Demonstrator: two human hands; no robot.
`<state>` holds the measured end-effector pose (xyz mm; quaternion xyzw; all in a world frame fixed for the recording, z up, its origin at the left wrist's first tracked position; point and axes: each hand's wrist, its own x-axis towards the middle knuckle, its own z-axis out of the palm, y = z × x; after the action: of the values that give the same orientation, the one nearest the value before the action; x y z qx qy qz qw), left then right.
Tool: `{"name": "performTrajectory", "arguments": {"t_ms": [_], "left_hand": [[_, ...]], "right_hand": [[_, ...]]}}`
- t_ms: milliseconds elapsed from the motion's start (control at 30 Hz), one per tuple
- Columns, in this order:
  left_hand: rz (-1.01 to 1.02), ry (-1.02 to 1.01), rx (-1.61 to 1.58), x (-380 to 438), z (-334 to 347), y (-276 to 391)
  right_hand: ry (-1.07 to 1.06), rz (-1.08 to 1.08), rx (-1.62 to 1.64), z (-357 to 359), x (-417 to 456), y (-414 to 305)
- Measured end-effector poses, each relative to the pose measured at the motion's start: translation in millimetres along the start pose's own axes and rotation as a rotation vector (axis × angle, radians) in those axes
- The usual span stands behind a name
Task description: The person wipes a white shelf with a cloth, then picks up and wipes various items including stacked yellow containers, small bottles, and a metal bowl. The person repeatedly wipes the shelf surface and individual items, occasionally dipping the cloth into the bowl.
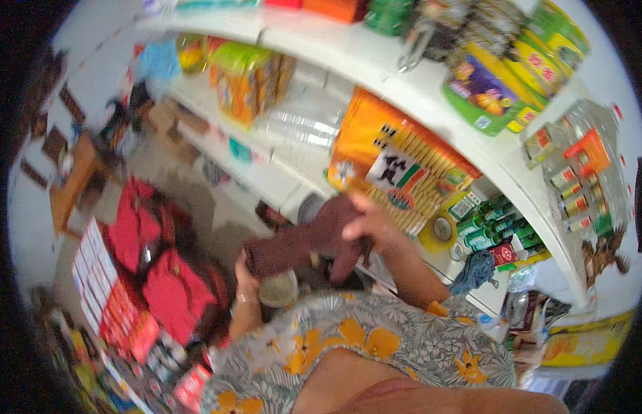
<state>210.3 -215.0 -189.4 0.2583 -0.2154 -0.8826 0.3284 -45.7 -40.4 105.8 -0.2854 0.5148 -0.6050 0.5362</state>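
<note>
A dark maroon cloth item (300, 246), folded or bunched, is held in front of my body between both hands. My left hand (247, 282) grips its left end from below. At its right end, my right hand (373, 222) has fingers and thumb on the fabric. Below the cloth, close to my left wrist, there is a round pale container (278, 289), partly hidden by the cloth. The view is blurred, and I cannot tell what kind of garment or cloth it is.
White shelves (455, 150) curve across the upper right, holding an orange food package (398, 165), green bottles (481, 238) and a roll of yellow tape (439, 229). Red cloth-like items (178, 297) lie at the left, beside a printed board (96, 277). A wooden stool or table (72, 191) stands farther off.
</note>
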Motion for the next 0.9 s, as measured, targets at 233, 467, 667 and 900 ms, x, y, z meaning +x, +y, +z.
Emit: {"name": "performTrajectory", "arguments": {"t_ms": [233,467,667,900], "left_hand": [[0.154,0.150,0.389,-19.8,92.9,104.2],[0.495,-0.555,1.200,-48.3,216.4,93.4],[0.694,0.064,0.602,-49.1,207.5,83.6],[-0.350,0.168,-0.151,-72.9,131.5,49.4]], "right_hand": [[0.420,-0.064,-1.159,-39.9,3.4,8.5],[-0.273,-0.129,-0.621,10.8,59.6,67.3],[-0.195,0.086,-0.144,17.9,89.6,84.9],[-0.522,-0.542,-1.075,34.4,86.7,102.3]]}}
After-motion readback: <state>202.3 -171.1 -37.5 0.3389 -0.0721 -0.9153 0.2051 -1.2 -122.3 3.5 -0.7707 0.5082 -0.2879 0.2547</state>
